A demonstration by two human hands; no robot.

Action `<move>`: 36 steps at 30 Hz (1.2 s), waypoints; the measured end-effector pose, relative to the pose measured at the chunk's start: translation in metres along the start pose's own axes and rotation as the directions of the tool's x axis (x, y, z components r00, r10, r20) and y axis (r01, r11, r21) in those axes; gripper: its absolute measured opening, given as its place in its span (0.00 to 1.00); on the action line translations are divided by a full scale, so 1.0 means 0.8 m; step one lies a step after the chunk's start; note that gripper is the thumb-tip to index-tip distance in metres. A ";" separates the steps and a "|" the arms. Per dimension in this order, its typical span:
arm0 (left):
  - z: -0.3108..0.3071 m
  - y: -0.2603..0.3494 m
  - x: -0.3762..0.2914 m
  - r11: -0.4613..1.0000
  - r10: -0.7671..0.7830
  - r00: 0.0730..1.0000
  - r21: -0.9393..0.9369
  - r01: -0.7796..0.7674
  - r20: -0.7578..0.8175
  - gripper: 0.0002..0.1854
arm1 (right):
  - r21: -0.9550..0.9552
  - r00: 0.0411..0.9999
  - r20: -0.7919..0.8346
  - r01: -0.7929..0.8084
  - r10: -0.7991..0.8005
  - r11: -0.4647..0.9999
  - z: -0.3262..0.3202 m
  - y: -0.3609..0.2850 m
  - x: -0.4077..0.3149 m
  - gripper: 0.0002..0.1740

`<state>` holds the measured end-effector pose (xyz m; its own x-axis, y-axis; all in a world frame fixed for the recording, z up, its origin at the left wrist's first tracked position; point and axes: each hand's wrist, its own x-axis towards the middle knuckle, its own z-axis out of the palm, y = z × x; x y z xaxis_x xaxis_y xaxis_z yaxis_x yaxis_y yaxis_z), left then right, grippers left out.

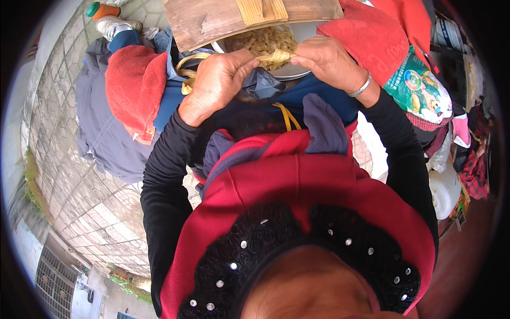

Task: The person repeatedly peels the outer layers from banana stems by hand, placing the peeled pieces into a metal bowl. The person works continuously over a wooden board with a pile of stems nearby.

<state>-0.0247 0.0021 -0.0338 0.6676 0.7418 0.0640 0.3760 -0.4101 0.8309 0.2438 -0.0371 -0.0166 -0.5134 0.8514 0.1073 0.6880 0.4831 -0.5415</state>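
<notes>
My left hand point(220, 81) and my right hand point(329, 63) pinch the two ends of a pale yellow twisted strip point(277, 57), which is wound thick in its middle. A loose length of yellow strip point(187, 75) hangs behind my left hand. Below the strip, a white basin point(297, 71) holds many short, pale yellow pieces point(265, 42). A wooden board point(215, 20) with a lighter wood block point(262, 11) on it lies across the basin's far side. Dark plastic point(263, 83) sits at the basin's near edge. A silver bracelet circles my right wrist.
Red cloths point(135, 87) lie on both sides, the left one over grey fabric point(115, 147). A green printed bag point(422, 87) is at the right, above a white plastic container point(444, 191). An orange jar with a green lid point(102, 10) stands on the paving at the upper left.
</notes>
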 end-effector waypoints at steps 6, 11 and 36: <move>0.009 0.015 0.008 0.991 0.014 1.000 0.131 -0.011 -0.020 0.07 | -0.101 0.977 -0.167 0.114 -0.130 0.988 -0.015 -0.022 0.028 0.14; 0.013 0.009 0.023 0.989 -0.022 0.998 -0.144 0.031 0.063 0.09 | 0.038 0.992 0.124 -0.029 0.024 0.999 -0.018 -0.015 0.039 0.12; -0.003 -0.080 0.122 0.935 -0.171 0.926 0.241 0.260 -0.336 0.09 | -0.074 0.914 -0.381 -0.180 0.139 0.981 0.027 0.075 0.078 0.05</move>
<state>0.0151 0.1021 -0.0795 0.3385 0.9353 0.1029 0.6801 -0.3188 0.6602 0.2420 0.0409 -0.0603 -0.1785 0.9233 0.3401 0.8051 0.3358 -0.4889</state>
